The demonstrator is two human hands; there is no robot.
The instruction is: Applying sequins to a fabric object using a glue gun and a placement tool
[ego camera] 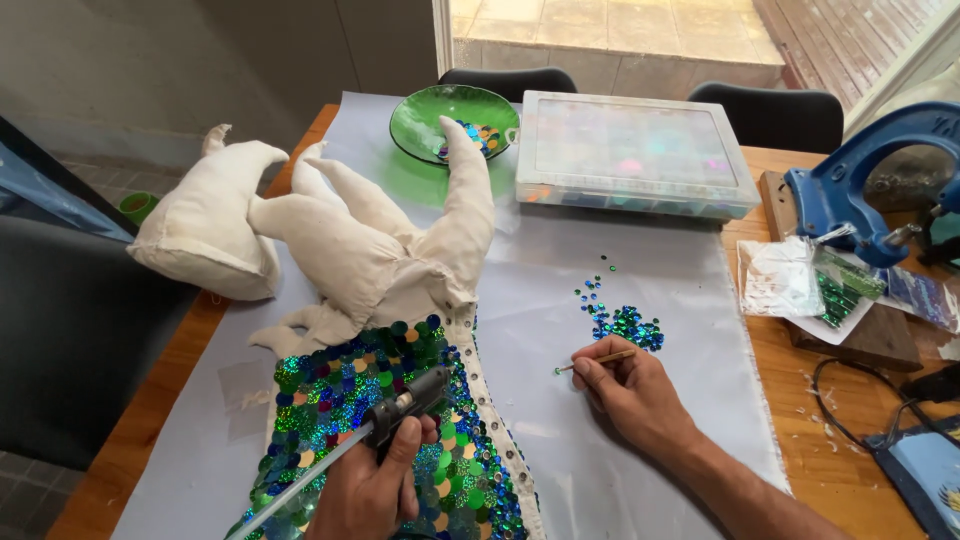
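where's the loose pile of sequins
In the head view, the sequin pile lies on the grey cloth right of centre, just beyond the right hand.

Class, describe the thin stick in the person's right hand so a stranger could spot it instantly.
Start at the grey cloth covering the wooden table. Near its loose sequin pile rests the right hand. It pinches a thin stick, pale and slender, unlike the bulky glue gun.

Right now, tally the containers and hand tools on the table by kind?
Green glass bowl: 1
Clear plastic compartment box: 1
Glue gun, in left hand: 1
Thin wooden stick, in right hand: 1
Blue bench press: 1
Total: 5
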